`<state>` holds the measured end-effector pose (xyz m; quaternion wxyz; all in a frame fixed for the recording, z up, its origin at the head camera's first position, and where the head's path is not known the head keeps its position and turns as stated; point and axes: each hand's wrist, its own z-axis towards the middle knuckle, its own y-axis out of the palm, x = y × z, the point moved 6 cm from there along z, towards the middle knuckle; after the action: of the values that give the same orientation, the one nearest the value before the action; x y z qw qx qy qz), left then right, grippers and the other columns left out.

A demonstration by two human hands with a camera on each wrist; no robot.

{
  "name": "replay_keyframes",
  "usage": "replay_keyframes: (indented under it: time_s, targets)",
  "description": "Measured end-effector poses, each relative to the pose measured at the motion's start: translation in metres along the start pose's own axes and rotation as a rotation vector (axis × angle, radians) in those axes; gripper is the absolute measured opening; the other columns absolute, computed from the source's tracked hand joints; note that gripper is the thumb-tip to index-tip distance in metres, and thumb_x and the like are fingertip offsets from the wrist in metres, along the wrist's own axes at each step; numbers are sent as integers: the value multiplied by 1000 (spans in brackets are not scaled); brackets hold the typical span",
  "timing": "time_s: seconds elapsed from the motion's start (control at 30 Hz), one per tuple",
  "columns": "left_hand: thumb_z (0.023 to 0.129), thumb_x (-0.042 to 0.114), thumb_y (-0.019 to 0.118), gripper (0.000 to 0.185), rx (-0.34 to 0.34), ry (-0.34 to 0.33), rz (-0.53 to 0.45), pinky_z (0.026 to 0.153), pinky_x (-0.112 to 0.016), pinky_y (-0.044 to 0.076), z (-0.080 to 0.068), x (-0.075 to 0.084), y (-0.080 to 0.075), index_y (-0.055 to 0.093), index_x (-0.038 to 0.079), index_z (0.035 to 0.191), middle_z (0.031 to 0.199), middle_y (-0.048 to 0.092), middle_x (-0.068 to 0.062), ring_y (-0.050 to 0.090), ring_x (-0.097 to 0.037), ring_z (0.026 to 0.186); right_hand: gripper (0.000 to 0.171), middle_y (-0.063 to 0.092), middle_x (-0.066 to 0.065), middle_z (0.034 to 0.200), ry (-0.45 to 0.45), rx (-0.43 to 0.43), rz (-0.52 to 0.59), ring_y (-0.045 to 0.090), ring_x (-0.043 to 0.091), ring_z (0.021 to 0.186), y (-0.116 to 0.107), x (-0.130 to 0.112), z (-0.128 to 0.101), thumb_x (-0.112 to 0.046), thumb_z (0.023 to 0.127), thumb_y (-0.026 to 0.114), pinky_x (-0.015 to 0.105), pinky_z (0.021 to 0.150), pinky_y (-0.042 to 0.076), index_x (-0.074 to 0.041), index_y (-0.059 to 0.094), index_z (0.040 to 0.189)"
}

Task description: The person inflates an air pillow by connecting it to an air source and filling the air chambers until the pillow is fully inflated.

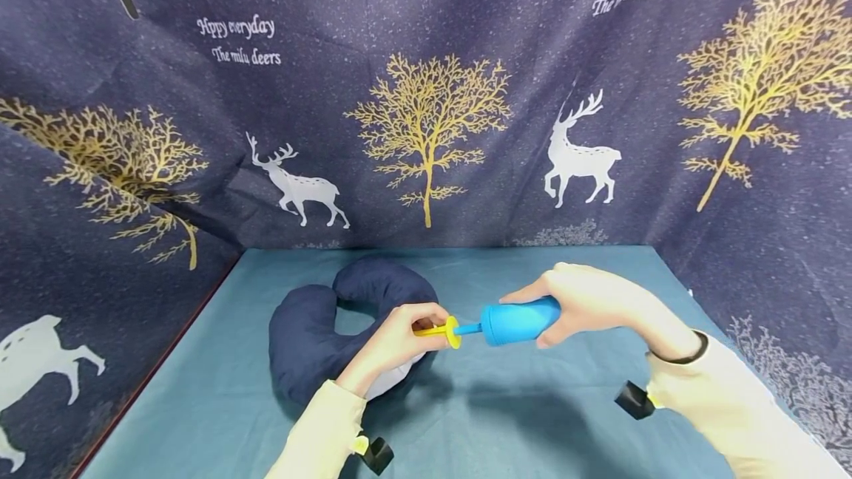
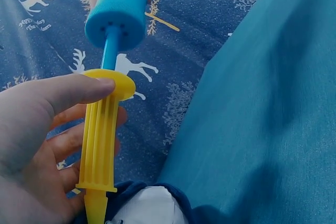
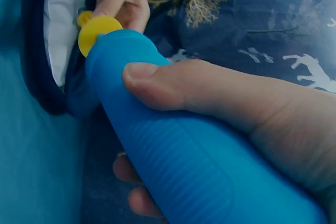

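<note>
A hand pump with a blue barrel [image 1: 515, 322] and a yellow nozzle [image 2: 100, 140] is held roughly level above the table, between both hands. My left hand [image 1: 402, 338] pinches the nozzle, its thumb on the round yellow flange [image 2: 125, 85] and its fingers behind. My right hand [image 1: 589, 298] grips the blue barrel, with the thumb along its side in the right wrist view. A length of blue rod [image 2: 110, 48] shows between flange and barrel. Behind and below my left hand lies a navy U-shaped neck pillow [image 1: 302, 338] with a white patch [image 2: 149, 208].
A teal cloth [image 1: 220, 390] covers the table. Dark blue fabric [image 1: 466, 21] printed with deer and trees hangs behind it and along both sides. A small black block [image 1: 635, 400] is attached at the right sleeve, another [image 1: 378, 455] at the left sleeve.
</note>
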<state>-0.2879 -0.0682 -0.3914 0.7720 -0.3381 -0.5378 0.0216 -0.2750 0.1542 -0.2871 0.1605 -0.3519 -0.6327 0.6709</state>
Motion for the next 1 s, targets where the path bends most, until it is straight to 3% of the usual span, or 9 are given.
replay_keyframes:
  time_s: [0.4,0.67,1.0]
  targets:
    - [89,23,73,15,-9,-32,6,75,-25,52,0,0,2,71,18,103,94,70,-1,60,-11,77,61,72,-17,95,-9,7,-28,52,-1,66,24,-13,34,-30,68,84,21,61,40,-32,68,127]
    - [88,19,74,15,3,-24,14,77,-25,52,-1,1,1,71,16,102,95,72,-2,60,-12,78,62,74,-13,96,9,19,-42,51,-1,65,23,-19,33,-31,67,87,21,61,40,-29,68,127]
    - [85,11,72,14,17,-22,31,80,-26,53,-1,4,3,71,15,99,94,72,-1,62,-13,83,66,68,-18,80,32,-30,0,47,-1,57,25,-16,27,-31,69,85,21,58,38,-28,65,131]
